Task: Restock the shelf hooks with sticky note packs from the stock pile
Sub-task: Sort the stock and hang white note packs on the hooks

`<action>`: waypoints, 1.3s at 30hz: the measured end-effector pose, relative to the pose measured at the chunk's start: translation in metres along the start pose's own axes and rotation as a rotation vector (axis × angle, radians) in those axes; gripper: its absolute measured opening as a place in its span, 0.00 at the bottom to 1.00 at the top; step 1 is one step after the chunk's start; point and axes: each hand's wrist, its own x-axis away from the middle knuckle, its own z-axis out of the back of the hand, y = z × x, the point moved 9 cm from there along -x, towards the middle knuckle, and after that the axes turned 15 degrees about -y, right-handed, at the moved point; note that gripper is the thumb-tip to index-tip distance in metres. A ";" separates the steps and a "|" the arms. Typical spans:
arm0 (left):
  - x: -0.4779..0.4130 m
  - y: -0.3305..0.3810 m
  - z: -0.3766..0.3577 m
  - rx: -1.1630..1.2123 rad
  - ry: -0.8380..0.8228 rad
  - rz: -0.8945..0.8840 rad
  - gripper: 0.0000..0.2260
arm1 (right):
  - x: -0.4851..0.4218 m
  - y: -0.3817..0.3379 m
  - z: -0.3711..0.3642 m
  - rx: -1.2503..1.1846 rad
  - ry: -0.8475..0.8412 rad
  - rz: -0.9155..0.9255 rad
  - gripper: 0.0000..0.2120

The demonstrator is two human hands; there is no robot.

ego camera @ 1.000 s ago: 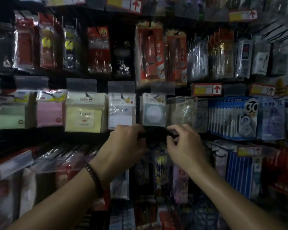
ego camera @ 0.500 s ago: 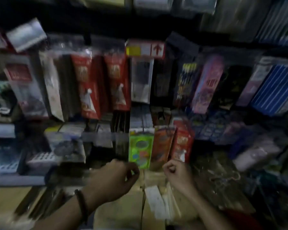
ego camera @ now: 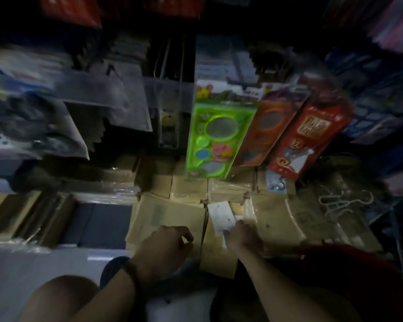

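Observation:
The stock pile is a spread of brown cardboard boxes on the floor below the shelves. A white flat pack lies on the boxes near the middle. My right hand is at the near end of this pack, and its fingers curl over the edge. My left hand hovers over a box just left of it, fingers loosely curled and holding nothing. A dark bracelet is on the left wrist. The sticky note hooks are out of view.
A green toy pack, an orange pack and a red pack lean against the lowest shelf behind the boxes. Plastic-wrapped bundles lie at left. White hangers lie at right. My knee is bottom left.
The view has swung down from the sticky note hooks to the floor stock. Both hands dropped from the hooks to the boxes, and the right hand reached the white pack.

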 end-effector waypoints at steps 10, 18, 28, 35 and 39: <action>-0.036 0.005 -0.006 -0.103 -0.115 0.008 0.16 | -0.060 0.014 -0.037 0.061 0.170 -0.202 0.42; -0.042 0.019 -0.014 -0.199 -0.088 0.035 0.17 | -0.057 0.007 -0.043 -0.363 0.281 -0.105 0.34; -0.048 -0.007 -0.003 0.168 -0.047 0.065 0.17 | -0.027 -0.014 -0.010 -0.378 0.051 0.044 0.08; -0.041 0.019 -0.018 0.970 -0.054 -0.019 0.22 | 0.117 -0.061 0.034 -0.397 0.182 0.477 0.10; -0.028 0.032 -0.024 1.177 -0.069 -0.236 0.12 | 0.163 -0.068 0.021 -0.408 0.158 0.638 0.13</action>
